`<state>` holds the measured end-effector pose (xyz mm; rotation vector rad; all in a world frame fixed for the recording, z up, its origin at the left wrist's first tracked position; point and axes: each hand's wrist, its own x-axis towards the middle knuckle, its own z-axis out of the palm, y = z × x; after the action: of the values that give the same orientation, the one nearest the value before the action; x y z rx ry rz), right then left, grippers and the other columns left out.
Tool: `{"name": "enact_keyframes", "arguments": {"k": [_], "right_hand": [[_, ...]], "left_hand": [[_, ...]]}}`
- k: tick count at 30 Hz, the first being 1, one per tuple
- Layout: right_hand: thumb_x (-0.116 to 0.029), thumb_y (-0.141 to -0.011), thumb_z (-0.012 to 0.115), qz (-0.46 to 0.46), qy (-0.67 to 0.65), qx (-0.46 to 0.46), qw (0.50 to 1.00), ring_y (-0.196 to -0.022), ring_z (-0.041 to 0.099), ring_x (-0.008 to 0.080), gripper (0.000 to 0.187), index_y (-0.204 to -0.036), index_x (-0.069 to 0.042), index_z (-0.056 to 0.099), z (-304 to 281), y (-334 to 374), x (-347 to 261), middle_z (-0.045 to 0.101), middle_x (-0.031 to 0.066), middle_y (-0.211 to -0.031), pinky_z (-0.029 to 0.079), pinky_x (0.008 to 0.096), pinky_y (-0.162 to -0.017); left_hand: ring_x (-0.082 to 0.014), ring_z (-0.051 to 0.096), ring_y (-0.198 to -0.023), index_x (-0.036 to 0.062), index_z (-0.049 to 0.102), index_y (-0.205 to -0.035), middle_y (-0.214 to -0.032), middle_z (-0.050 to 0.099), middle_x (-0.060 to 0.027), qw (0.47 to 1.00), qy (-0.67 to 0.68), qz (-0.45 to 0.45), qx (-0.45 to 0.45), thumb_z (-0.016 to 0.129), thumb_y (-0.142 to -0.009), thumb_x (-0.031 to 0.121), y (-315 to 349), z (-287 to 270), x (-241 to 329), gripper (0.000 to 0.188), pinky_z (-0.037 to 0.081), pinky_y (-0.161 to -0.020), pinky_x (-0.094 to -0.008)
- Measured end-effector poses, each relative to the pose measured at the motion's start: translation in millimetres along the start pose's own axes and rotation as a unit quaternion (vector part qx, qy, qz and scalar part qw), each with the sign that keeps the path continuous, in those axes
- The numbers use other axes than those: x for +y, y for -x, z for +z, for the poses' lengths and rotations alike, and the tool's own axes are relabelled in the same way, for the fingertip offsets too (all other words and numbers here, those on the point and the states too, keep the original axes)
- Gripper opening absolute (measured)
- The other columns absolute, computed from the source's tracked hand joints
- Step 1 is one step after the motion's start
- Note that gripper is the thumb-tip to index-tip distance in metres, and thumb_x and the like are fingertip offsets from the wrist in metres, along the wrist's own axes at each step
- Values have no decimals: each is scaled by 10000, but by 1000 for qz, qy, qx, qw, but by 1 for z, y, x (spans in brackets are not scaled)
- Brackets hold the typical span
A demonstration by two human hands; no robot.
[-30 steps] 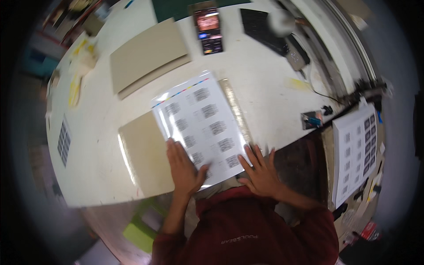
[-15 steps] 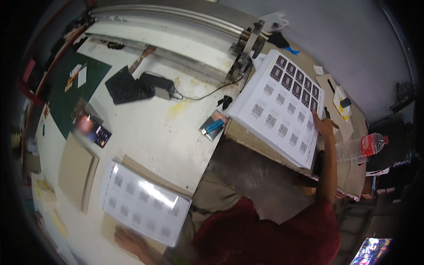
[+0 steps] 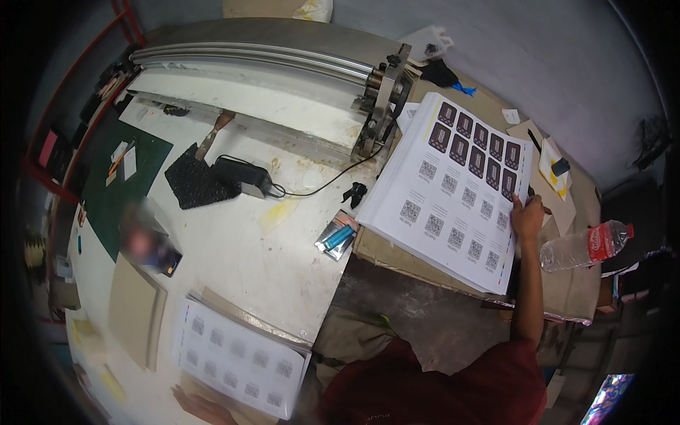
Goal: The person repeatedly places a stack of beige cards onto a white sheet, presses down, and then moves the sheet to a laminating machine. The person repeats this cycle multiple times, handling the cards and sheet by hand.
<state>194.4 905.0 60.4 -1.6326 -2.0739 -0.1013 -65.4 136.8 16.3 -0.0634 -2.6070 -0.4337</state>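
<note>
A thick stack of white printed sheets (image 3: 453, 205), with dark labels above rows of square codes, lies on the right-hand table. My right hand (image 3: 528, 218) is at its right edge, thumb and fingers closed on the margin of the top sheet. At the lower left, a second pile of code-printed sheets (image 3: 237, 365) rests on grey-brown board (image 3: 234, 308), its surface glossy. Beside that pile's lower edge is my left hand (image 3: 204, 406), fingers stretched out and slightly apart, holding nothing visible; the picture's lower part blurs it somewhat.
A roller machine (image 3: 255, 85) spans the back of the white table. In front of it lie a scraper (image 3: 214, 134), a black pad (image 3: 198, 177) and a black power adapter (image 3: 241, 176). Grey boards (image 3: 134, 312) are stacked at left. A plastic bottle (image 3: 584, 246) lies at right.
The view has shifted, so the scene sits lower. My right hand stays at the big stack's right edge, fingers more drawn together. My left hand's fingers have straightened beside the smaller pile.
</note>
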Motion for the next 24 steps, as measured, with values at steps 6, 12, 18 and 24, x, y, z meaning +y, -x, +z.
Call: {"name": "enact_keyframes", "arguments": {"k": [6,12,18,24], "right_hand": [[-212,-1023,559,-31,10,180,983,-741,635,510,258,-1002,15,438,-61,-22,-7,624,323,-834,461,563,-643],[-178,-998,660,-34,-543,266,795,-987,695,239,324,-1226,-7,508,-108,-121,61,670,167,-1113,606,361,-828],[-164,-996,654,-31,-595,181,783,-946,709,245,262,-1004,85,575,-85,-211,-23,673,192,-1060,656,377,-782],[-175,-986,673,-54,-694,76,714,-812,673,168,241,-1024,45,581,-10,-311,-189,652,118,-956,648,360,-722]], "left_hand": [[-431,402,-1391,-66,497,-1380,-1461,441,-281,997,71,29,0,350,-1083,442,-71,14,63,608,326,-1142,-536],[-420,436,-1371,-57,534,-1340,-1427,509,-253,949,238,203,-48,457,-1022,377,-142,54,171,543,285,-1166,-529],[-414,530,-1263,-5,628,-1213,-1319,585,-227,827,364,404,-142,761,-795,113,-188,109,312,455,414,-1057,-514],[-278,639,-1056,-7,672,-1152,-1090,689,-146,791,497,315,-166,753,-871,149,-227,174,409,331,502,-890,-366]]}}
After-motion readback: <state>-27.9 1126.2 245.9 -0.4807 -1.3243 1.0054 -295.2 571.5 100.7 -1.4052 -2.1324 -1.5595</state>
